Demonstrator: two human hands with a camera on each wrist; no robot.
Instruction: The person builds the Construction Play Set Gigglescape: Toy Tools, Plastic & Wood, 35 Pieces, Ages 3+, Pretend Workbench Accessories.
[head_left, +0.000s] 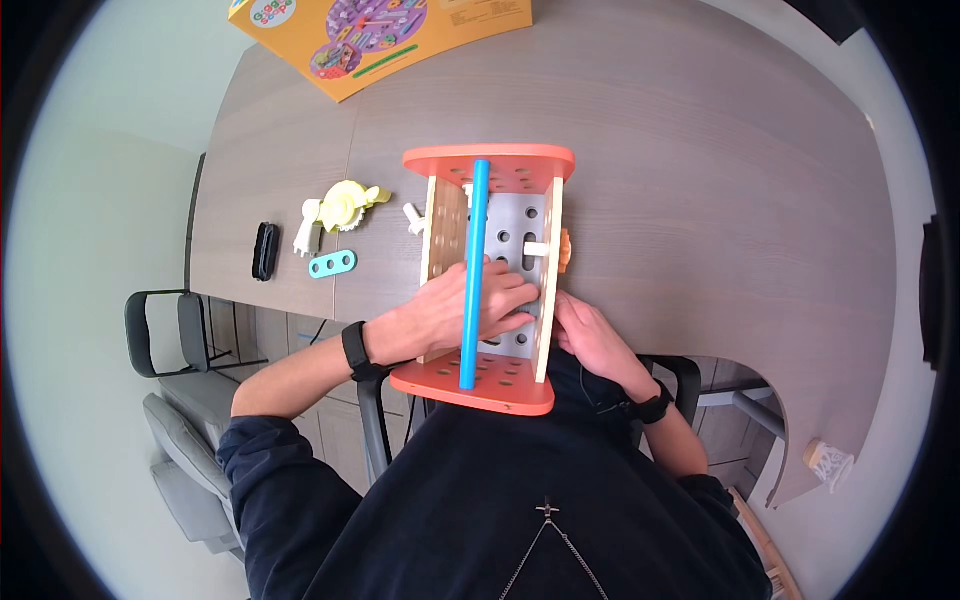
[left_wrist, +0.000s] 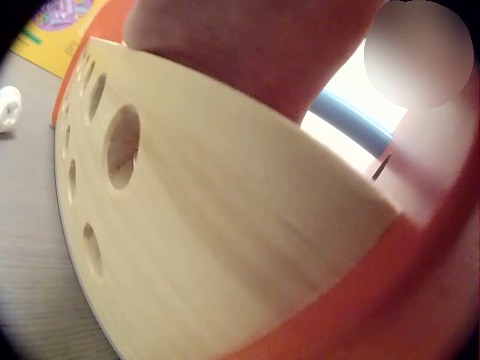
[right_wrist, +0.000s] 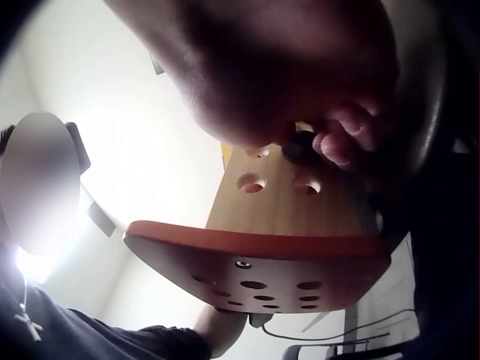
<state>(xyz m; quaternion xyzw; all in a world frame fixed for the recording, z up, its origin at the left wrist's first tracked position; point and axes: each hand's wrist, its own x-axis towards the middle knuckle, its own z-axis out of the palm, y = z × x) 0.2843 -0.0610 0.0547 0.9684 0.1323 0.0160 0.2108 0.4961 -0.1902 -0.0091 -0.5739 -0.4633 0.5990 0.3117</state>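
Observation:
A toy workbench frame with red end panels (head_left: 487, 160), pale wooden sides (head_left: 443, 230) and a blue bar (head_left: 475, 270) leans over the table's near edge. My left hand (head_left: 465, 300) reaches under the bar, fingers extended inside by the right-hand side wall; what lies under the fingertips is hidden. Outside that wall is my right hand (head_left: 600, 345). The right wrist view shows its curled fingers (right_wrist: 341, 142) at a small dark piece (right_wrist: 296, 148) against the holed wood (right_wrist: 281, 206). An orange knob (head_left: 565, 250) sits farther up the same wall, a pale peg (head_left: 537, 249) inside.
Left of the frame on the table (head_left: 700, 180) lie yellow gear parts (head_left: 345, 205), a turquoise three-hole strip (head_left: 332, 264), a black case (head_left: 265, 251) and a white piece (head_left: 413, 218). A yellow box (head_left: 440, 50) stands at the back. A paper cup (head_left: 828, 463) is at far right.

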